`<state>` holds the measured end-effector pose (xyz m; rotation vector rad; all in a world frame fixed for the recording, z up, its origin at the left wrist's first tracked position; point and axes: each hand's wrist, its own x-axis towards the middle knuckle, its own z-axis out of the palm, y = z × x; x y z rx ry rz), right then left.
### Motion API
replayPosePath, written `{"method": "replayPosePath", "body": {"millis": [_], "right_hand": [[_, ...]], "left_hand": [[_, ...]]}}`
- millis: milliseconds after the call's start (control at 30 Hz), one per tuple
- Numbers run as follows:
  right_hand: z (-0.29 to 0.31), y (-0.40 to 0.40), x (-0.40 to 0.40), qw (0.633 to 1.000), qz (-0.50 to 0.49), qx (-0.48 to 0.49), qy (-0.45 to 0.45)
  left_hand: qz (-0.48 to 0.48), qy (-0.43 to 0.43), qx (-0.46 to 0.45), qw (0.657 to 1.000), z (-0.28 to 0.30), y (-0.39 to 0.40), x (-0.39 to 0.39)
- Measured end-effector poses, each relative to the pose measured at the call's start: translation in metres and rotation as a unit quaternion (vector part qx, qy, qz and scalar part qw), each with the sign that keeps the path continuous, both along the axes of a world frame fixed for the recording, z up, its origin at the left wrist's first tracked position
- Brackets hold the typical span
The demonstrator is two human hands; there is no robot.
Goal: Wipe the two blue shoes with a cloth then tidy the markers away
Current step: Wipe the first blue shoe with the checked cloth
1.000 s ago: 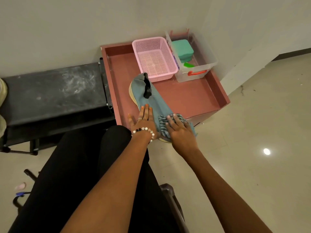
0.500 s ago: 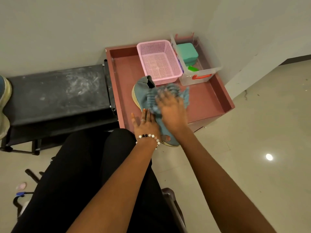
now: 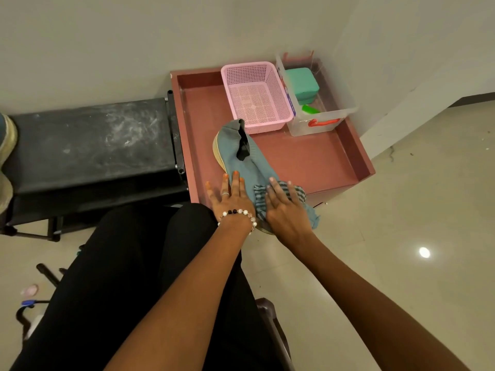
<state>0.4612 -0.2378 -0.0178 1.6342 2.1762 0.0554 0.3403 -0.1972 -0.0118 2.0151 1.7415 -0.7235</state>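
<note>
A blue slip-on shoe [image 3: 242, 156] with a pale sole lies on the reddish tray-top cabinet [image 3: 308, 162], toe toward me and over the front edge. My left hand [image 3: 231, 195] lies flat with straight fingers on the shoe's left side. My right hand [image 3: 286, 207] presses a striped blue-grey cloth [image 3: 302, 195] onto the toe, fingers spread. A second shoe [image 3: 6, 145] shows partly at the far left edge. No markers can be picked out.
A pink mesh basket [image 3: 254, 96] and a clear plastic box [image 3: 318, 103] with a teal case and a green item stand at the tray's back. A black bench [image 3: 91, 145] sits to the left. My legs in black are below; tiled floor to the right.
My right hand with the cloth slid back from the shoe's middle to its toe, after going up from the toe before. My left hand has stayed on the shoe.
</note>
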Motion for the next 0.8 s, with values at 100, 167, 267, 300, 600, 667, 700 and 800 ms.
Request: {"method": "replayPosePath", "body": {"millis": [100,167,267,300,600,667,700,800], "right_hand": [[-0.001,0.025,-0.006,0.999,0.033,0.008,0.000],[0.003,0.045,-0.010,1.000,0.027,0.014,-0.003],[0.005,0.069,-0.015,0.999,-0.007,0.031,-0.011],[0.005,0.072,-0.018,0.999,-0.015,0.030,-0.007],[0.000,-0.008,-0.004,0.996,-0.034,-0.076,0.036],[0.001,-0.004,-0.003,0.997,-0.019,-0.069,0.014],[0.001,0.001,-0.004,0.998,-0.009,-0.062,0.001],[-0.001,0.024,-0.007,0.997,0.015,-0.035,-0.062]], "left_hand": [[0.008,-0.010,-0.014,1.000,0.001,0.001,0.000],[0.011,-0.016,-0.028,0.999,0.004,0.002,0.000],[0.021,-0.019,-0.028,0.999,0.005,0.002,-0.001],[0.020,-0.018,-0.028,0.999,0.005,0.002,-0.001],[0.025,-0.018,-0.009,0.999,-0.008,0.000,-0.003],[0.027,-0.022,-0.012,0.999,-0.006,-0.001,-0.002],[0.028,-0.025,-0.012,0.999,-0.005,-0.001,-0.002],[0.029,-0.032,-0.027,0.999,0.000,0.000,-0.002]]}}
